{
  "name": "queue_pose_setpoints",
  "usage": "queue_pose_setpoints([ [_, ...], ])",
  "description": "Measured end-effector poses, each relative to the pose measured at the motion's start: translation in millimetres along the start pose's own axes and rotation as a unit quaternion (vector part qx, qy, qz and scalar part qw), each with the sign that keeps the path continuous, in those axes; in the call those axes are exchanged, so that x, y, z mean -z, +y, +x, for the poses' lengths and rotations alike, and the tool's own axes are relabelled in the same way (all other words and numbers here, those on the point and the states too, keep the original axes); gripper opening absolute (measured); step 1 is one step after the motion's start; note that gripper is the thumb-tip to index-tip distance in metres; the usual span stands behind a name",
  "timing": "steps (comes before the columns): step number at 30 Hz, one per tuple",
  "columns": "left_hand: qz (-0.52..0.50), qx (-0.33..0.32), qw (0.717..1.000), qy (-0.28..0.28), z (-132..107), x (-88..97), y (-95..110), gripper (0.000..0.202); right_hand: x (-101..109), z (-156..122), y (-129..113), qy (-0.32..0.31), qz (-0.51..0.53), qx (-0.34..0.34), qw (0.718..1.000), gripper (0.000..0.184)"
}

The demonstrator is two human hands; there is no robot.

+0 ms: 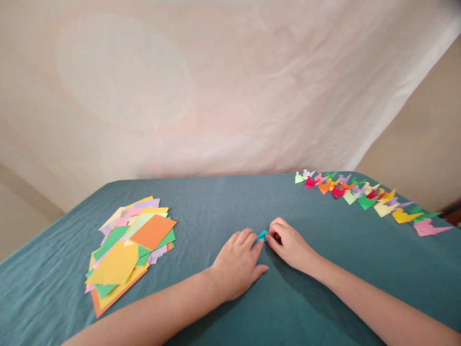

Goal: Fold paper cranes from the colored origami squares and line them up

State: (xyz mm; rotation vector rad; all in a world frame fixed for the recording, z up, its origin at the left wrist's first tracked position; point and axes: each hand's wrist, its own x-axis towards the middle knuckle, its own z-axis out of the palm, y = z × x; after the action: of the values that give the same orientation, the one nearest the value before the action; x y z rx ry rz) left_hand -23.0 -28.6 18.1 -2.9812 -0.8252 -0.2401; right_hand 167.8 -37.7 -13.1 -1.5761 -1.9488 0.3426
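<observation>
A small piece of folded blue paper [262, 235] lies on the cloth between my two hands. My left hand [238, 264] rests palm down to its left, index fingertip on the paper's lower edge and thumb stretched out apart from it. From the right, my right hand [290, 246] pinches the paper's right end between thumb and curled fingers. Part of the blue paper is hidden under the fingertips, so its full shape cannot be made out.
On the left lies a loose pile of coloured paper sheets [115, 264]. Several small folded paper birds [367, 202] in many colours stand in rows along the right edge. A dark green cloth [216, 206] covers the table, with a pale hanging sheet [230, 96] behind.
</observation>
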Motion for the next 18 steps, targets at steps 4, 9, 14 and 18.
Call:
queue_pose_setpoints([
  [4,-0.002,0.005,1.000,0.002,0.7,-0.2,-0.8,0.050,-0.2,0.1,0.4,0.000,0.001,0.004,1.000,0.013],
  [9,-0.003,0.001,1.000,0.004,0.4,-0.3,-1.2,0.050,-1.9,0.2,1.1,0.001,-0.004,0.004,1.000,0.012],
  [14,-0.006,-0.006,1.000,0.000,0.2,1.1,-0.8,0.049,-2.2,-0.2,2.1,0.005,0.002,0.006,1.000,0.012],
  [18,-0.011,-0.022,1.000,-0.008,1.1,2.0,-1.8,0.049,-2.1,-0.8,3.8,0.012,0.014,0.005,1.000,0.013],
])
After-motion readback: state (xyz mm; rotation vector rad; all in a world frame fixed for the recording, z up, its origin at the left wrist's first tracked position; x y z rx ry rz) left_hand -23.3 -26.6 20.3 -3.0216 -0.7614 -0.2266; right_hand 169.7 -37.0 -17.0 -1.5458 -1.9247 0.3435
